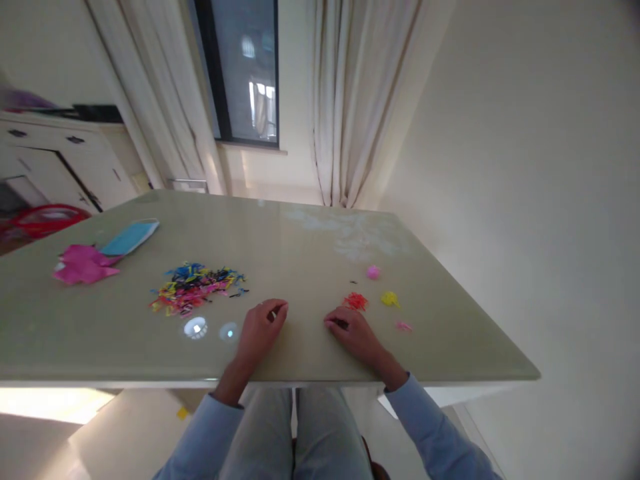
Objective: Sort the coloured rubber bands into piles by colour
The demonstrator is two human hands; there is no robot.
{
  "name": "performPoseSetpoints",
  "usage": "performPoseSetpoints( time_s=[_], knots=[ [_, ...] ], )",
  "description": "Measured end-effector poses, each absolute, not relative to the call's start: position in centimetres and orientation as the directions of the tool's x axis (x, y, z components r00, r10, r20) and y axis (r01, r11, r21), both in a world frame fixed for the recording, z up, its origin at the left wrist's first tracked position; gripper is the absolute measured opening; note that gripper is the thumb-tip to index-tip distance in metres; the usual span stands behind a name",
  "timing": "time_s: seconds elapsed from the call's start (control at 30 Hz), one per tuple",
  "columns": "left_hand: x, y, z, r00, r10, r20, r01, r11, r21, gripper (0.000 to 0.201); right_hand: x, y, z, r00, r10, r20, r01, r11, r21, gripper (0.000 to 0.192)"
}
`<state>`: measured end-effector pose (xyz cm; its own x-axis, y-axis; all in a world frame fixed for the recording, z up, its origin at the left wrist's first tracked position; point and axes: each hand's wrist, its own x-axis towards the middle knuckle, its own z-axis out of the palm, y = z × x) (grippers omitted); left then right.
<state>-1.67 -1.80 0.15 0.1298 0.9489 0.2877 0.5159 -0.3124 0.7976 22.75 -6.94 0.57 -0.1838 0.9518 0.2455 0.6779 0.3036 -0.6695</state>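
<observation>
My left hand (263, 328) rests on the table near its front edge, fingers curled and thumb meeting the fingertips. Whether anything small is pinched there cannot be seen. To its left lies a loose pile of small multicoloured strands (193, 290), perhaps little rubber bands. My right hand (357, 335) is also curled, thumb against fingers, and any small thing in it is hidden. Just beyond its knuckles is a small heap of red strands (355, 301). A yellow heap (390, 299), a few pink strands (404, 326) and a pink-purple clump (373, 272) lie farther right.
A crumpled pink wrapper (86, 264) and a blue face mask (131, 237) lie at the left of the glossy table (295, 267). One dark strand (353, 282) sits apart. A wall (525, 200) runs along the right; curtains (345, 100) hang behind.
</observation>
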Motion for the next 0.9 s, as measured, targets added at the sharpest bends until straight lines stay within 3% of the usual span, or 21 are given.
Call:
performPoseSetpoints(
  time_s=[0.2,0.33,0.43,0.5,0.67,0.9],
  knots=[
    [-3.3,-2.8,-0.5,0.003,0.98,0.198,0.434,-0.179,0.883,0.028,20.2,-5.1,1.6,-0.154,0.962,0.227,0.654,0.271,-0.706,0.02],
    [-2.8,-2.8,-0.3,0.015,0.983,0.18,0.438,-0.169,0.883,0.027,15.2,-1.7,3.4,-0.243,0.93,0.277,0.569,0.368,-0.735,0.026],
    [-2.8,-2.8,-0.3,0.048,0.98,0.194,0.411,-0.197,0.89,0.026,11.1,2.6,4.3,-0.356,0.884,0.303,0.611,0.465,-0.64,0.028],
    [-2.9,-2.8,-0.3,0.045,0.981,0.19,0.384,-0.193,0.903,0.025,8.9,5.8,4.2,-0.422,0.868,0.26,0.72,0.495,-0.486,0.028],
    [-2.8,-2.6,-0.4,0.002,0.983,0.186,0.366,-0.174,0.914,0.024,5.8,11.0,2.6,-0.481,0.862,0.161,0.773,0.503,-0.387,0.021],
    [-2.6,-2.5,-0.4,-0.007,0.985,0.175,0.378,-0.159,0.912,0.021,5.6,11.5,1.5,-0.514,0.852,0.103,0.808,0.521,-0.275,0.023]
  ],
)
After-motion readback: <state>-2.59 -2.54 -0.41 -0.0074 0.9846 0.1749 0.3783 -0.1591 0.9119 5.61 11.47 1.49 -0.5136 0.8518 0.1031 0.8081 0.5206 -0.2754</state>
